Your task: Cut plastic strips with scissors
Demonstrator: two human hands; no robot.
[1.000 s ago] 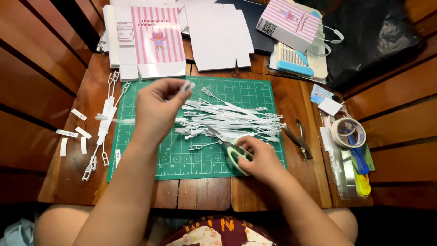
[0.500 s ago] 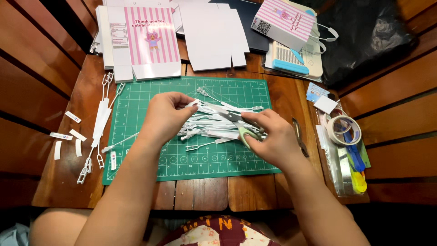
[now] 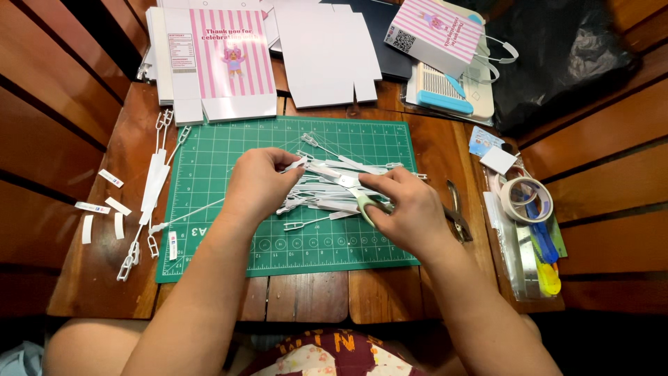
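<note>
head view: the left hand (image 3: 259, 182) pinches a thin white paper strip (image 3: 298, 165) over the green mat (image 3: 209, 160), just above the pile of strips (image 3: 327, 198). the right hand (image 3: 410, 209) grips scissors (image 3: 348, 184), blades at the pinched strip. the blades sit close to the left fingertips, so a nick looks possible; a crooked snip could spoil the strip, or catch loose pieces beneath.

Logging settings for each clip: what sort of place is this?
Likely a home craft table: a green cutting mat on a wooden table, flat pink-striped boxes, a tape roll, and scissors in the right hand.
</note>
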